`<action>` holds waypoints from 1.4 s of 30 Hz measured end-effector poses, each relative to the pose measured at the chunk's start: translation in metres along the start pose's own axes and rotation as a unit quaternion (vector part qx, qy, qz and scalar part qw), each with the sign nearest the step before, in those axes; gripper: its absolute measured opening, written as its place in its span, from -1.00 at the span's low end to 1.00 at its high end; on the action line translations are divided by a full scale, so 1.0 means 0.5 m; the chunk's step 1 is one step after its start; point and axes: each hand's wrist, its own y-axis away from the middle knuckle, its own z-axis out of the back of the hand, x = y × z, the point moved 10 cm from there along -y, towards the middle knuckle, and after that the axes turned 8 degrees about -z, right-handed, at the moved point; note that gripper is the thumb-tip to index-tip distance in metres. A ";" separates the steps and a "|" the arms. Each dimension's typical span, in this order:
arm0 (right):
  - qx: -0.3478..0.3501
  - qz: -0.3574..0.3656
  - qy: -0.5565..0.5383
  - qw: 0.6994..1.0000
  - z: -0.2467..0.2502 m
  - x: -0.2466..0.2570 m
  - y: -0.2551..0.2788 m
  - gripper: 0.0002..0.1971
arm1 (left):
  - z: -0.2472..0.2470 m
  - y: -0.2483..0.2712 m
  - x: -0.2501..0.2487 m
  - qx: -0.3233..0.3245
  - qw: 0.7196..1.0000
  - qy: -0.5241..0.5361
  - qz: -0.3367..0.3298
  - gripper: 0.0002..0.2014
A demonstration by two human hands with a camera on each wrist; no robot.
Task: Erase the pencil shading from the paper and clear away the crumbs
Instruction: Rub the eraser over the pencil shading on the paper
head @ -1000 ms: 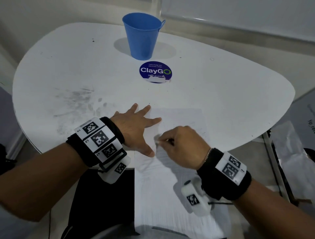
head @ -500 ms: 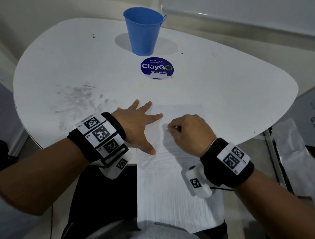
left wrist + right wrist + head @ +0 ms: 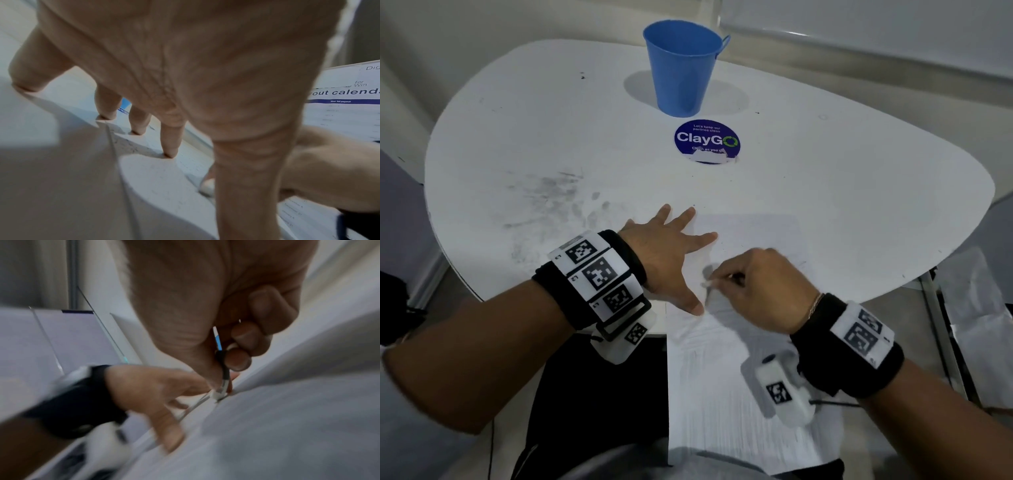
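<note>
Left hand [image 3: 671, 253] spread flat on the paper [image 3: 743, 394]; right hand [image 3: 760, 291] pinches a blurred, mostly hidden pencil [image 3: 223, 369].

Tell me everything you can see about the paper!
The paper is a thin white sheet on the table, its near half hanging off the edge toward the person. Faint grey pencil lines cover that near half. The left hand presses it flat with spread fingers, while the right hand pinches a pencil whose white eraser tip touches the sheet.
</note>
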 end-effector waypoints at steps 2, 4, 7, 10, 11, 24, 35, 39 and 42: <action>-0.044 -0.020 0.000 0.999 0.023 -0.020 -0.013 -0.85 | -0.001 0.000 0.002 0.000 1.000 0.002 0.001 0.20; -0.024 0.010 0.007 1.000 0.003 0.000 -0.002 -0.83 | -0.001 -0.001 0.001 0.001 1.000 -0.004 -0.001 0.20; 0.028 0.038 0.011 0.999 -0.026 0.026 0.015 -0.84 | 0.000 -0.002 -0.002 0.003 1.000 -0.013 -0.002 0.21; -0.040 -0.020 -0.002 0.999 0.021 -0.025 -0.017 -0.85 | 0.000 0.000 0.002 0.003 1.000 -0.005 0.000 0.20; -0.058 -0.029 0.000 0.998 0.029 -0.031 -0.017 -0.84 | -0.001 0.000 0.003 0.003 1.000 -0.003 0.000 0.19; 0.031 0.024 -0.027 0.999 -0.042 0.039 0.007 -0.77 | -0.001 0.000 0.002 -0.002 1.000 -0.009 -0.004 0.23; 0.004 0.010 -0.045 0.999 -0.001 0.016 -0.026 -0.84 | -0.001 0.001 0.004 -0.005 1.000 -0.003 -0.006 0.23; -0.098 -0.058 -0.019 0.993 0.107 -0.124 -0.051 -0.87 | 0.003 0.007 0.005 0.002 1.000 0.001 -0.004 0.19; -0.085 -0.107 -0.055 0.989 0.104 -0.193 -0.047 -0.88 | 0.007 0.009 0.005 0.004 1.000 0.000 -0.005 0.18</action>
